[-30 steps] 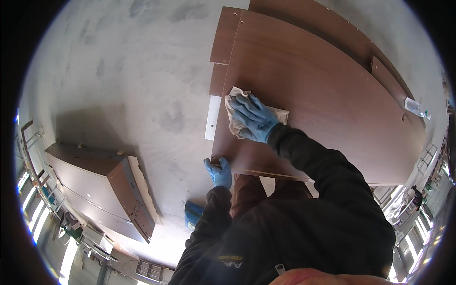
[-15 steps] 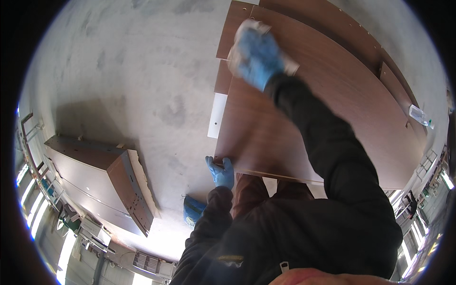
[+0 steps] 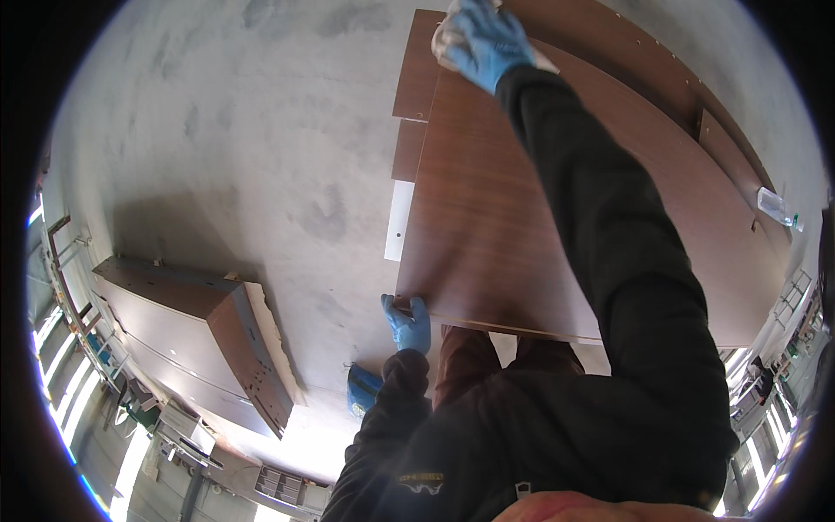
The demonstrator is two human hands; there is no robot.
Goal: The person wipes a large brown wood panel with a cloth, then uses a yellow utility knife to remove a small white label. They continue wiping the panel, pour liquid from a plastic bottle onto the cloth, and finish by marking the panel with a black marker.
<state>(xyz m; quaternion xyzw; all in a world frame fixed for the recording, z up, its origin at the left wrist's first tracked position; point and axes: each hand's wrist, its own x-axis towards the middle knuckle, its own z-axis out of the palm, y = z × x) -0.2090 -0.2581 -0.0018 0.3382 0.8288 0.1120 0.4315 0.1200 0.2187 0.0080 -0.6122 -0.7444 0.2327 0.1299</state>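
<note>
A large brown wood-look panel [image 3: 496, 217] lies flat before me, its far end reaching the top of the view. My right hand [image 3: 490, 45], in a blue glove, presses a whitish cloth [image 3: 447, 42] against the panel's far left corner, the arm stretched out over the surface. At the near left corner, my left hand [image 3: 407, 325], gloved in blue too, grips the panel's edge between thumb and fingers. Other brown boards [image 3: 416, 74] and a white strip [image 3: 399, 219] stick out from beneath the panel on its left side.
A clear plastic bottle [image 3: 777, 207] lies at the right on another board. To the left, a stack of panels [image 3: 178, 335] with drilled holes stands on the grey floor [image 3: 287, 122]. A blue bag-like item [image 3: 363, 389] sits beside my left forearm. Racks and equipment line the lower left.
My right hand and the cloth have moved farther away and slightly right, up to the panel's far edge. The left hand stays at the near corner.
</note>
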